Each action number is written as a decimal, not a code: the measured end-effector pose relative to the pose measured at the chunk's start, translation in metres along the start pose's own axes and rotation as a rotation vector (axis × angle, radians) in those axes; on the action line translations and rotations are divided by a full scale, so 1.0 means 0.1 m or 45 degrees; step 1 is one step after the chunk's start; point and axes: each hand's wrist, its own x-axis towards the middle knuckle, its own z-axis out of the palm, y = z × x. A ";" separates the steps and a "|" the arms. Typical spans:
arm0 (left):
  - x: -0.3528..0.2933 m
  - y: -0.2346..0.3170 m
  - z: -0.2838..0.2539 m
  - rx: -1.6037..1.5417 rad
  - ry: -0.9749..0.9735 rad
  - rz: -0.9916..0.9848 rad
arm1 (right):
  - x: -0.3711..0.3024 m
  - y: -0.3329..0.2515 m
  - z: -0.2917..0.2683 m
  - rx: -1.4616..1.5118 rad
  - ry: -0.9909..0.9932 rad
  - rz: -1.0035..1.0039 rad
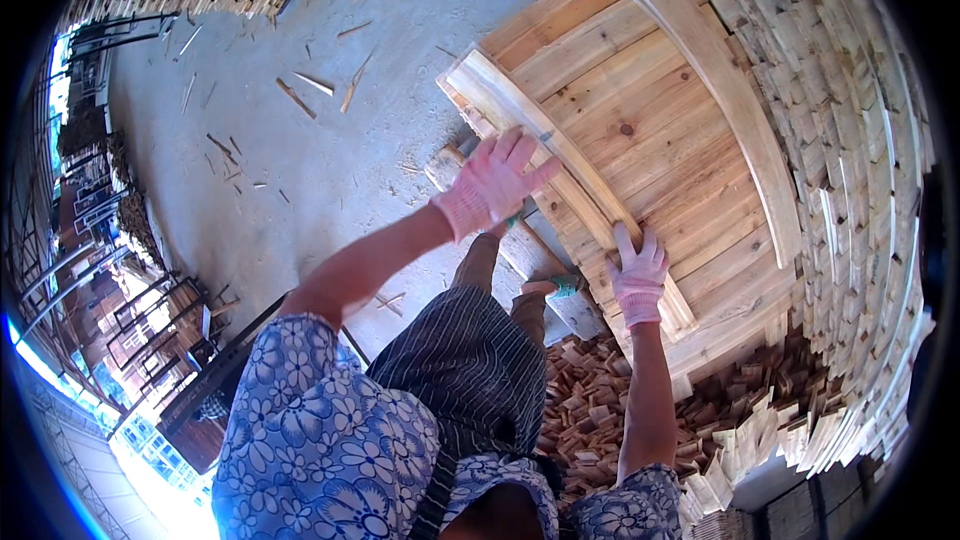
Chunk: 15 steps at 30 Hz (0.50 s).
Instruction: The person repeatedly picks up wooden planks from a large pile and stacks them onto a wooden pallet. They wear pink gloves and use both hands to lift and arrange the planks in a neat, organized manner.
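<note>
My left hand (pixel 492 180), in a pinkish-white knit glove, reaches across the near edge of a panel of pale wooden boards (pixel 640 130). Its fingers are spread, over or on a long narrow wooden strip (pixel 545 125). My right hand (pixel 640 280), gloved alike, rests farther right along the same edge. Its fingers lie stretched over the strips, with the thumb apart. Two or more strips lie side by side here, running lengthwise along the panel. Whether either palm touches the wood is hidden. A curved-looking loose board (pixel 720 90) lies along the panel's far side.
Tall stacks of small wooden slats (pixel 840 110) rise at the right. A heap of short wood pieces (pixel 600 390) lies below the panel. Splinters (pixel 295 97) litter the grey concrete floor (pixel 250 140). A wooden beam (pixel 525 250) lies by my feet. Metal racks (pixel 130 320) stand at far left.
</note>
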 end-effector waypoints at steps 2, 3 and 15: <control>0.35 -0.35 0.17 0.291 0.030 0.158 | 0.00 -0.06 -0.01 -0.016 0.008 0.049; 0.51 -0.50 0.34 0.401 0.035 0.200 | 0.04 -0.09 -0.05 -0.005 0.056 0.022; 1.33 -0.72 0.15 0.653 -0.615 0.416 | -0.18 -0.46 -0.57 0.210 -0.005 0.527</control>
